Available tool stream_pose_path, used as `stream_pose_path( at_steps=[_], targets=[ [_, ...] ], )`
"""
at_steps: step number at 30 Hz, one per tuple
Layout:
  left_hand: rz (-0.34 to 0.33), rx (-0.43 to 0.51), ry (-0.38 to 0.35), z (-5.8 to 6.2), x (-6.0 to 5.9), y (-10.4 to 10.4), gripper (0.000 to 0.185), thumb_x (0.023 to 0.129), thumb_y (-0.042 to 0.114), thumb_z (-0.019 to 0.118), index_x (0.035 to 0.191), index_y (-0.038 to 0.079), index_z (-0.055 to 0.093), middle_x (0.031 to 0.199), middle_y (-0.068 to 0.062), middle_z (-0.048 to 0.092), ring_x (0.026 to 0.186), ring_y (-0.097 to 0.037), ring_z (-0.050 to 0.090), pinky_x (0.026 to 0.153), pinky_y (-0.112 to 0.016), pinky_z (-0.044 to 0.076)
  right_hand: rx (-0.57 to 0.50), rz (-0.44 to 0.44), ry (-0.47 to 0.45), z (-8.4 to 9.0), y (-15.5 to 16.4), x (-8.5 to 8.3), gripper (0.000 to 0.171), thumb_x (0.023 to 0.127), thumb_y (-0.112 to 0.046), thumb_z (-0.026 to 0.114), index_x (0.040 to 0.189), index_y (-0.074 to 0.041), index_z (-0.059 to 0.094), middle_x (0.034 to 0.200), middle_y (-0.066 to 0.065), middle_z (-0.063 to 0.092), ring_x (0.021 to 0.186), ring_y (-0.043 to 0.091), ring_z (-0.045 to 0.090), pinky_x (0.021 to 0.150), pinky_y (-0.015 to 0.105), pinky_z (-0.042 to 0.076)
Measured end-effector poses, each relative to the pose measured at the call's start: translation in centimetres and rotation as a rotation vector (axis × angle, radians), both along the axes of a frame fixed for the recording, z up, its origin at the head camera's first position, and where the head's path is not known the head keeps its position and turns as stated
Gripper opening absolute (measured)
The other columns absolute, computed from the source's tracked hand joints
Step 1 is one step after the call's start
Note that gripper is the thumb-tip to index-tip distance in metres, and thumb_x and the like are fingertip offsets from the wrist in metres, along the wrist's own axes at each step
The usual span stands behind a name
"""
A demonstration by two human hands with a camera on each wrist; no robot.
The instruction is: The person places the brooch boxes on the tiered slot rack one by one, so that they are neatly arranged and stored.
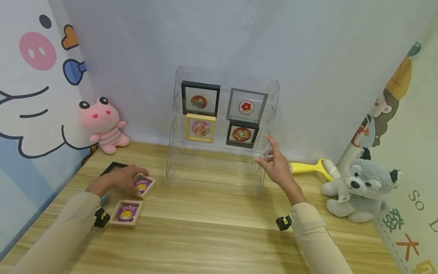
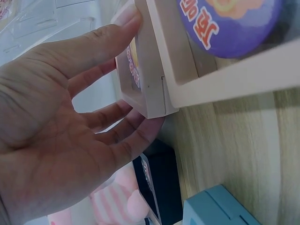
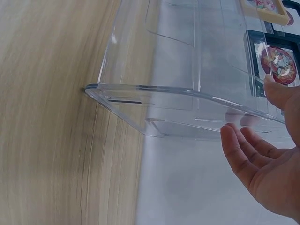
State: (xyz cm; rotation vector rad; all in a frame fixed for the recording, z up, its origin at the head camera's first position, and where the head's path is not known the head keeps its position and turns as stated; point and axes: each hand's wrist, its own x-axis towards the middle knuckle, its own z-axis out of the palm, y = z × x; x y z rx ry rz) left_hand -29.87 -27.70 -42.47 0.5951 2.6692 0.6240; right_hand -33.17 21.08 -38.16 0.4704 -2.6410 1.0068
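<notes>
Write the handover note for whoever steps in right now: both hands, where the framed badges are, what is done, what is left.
Left hand: grips a light wooden frame with a purple badge, tilted up off the table.
Right hand: open, holds nothing, fingers straight at the right side wall of the clear acrylic shelf.
Done: four frames stand on the shelf's upper two tiers: black, grey, yellow, small black.
Left: the bottom tier has no frames. A second purple-badge frame lies flat near the left wrist, and a black frame lies behind the left hand.

wooden table bears clear stand, framed badges, plush toys.
</notes>
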Motion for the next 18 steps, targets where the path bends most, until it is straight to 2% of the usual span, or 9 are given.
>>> stream_pose_path(
  at_steps=[3,6,11,18],
  targets=[
    [0.002,0.016,-0.002,-0.17,-0.06,-0.03,0.06,0.065,0.019,0.083,0.117,0.007,0.054,0.108,-0.022,0.05,0.09,-0.028,0.049,0.072,-0.04,0.046,0.004,-0.004,-0.002,-0.01,-0.02,0.01,0.081,0.085,-0.029,0.066,0.146,-0.036,0.014,0.1,0.018,0.058,0.088,0.031,0.063,0.068,0.045,0.052],
    [0.025,0.013,0.012,-0.22,0.06,0.01,0.059,0.065,0.019,0.082,0.115,0.01,0.052,0.105,-0.021,0.045,0.087,-0.028,0.047,0.07,-0.039,0.045,0.006,-0.004,-0.005,0.08,-0.04,0.05,0.081,0.085,-0.029,0.066,0.146,-0.035,0.014,0.101,0.019,0.058,0.088,0.032,0.063,0.068,0.045,0.052],
    [0.055,0.016,0.052,-0.23,0.23,0.14,0.062,0.065,0.02,0.082,0.116,0.012,0.047,0.109,-0.026,0.04,0.087,-0.032,0.049,0.07,-0.043,0.046,0.001,-0.002,-0.002,0.21,-0.03,0.06,0.08,0.085,-0.028,0.066,0.146,-0.029,0.016,0.1,0.02,0.058,0.087,0.032,0.064,0.067,0.045,0.052],
    [0.081,0.046,0.087,-0.58,0.34,0.06,0.066,0.064,0.021,0.082,0.119,0.011,0.046,0.114,-0.028,0.035,0.087,-0.031,0.048,0.068,-0.041,0.045,0.002,-0.005,-0.008,0.14,-0.1,0.19,0.081,0.085,-0.028,0.066,0.146,-0.034,0.014,0.1,0.018,0.057,0.088,0.032,0.063,0.067,0.044,0.052]
  ],
)
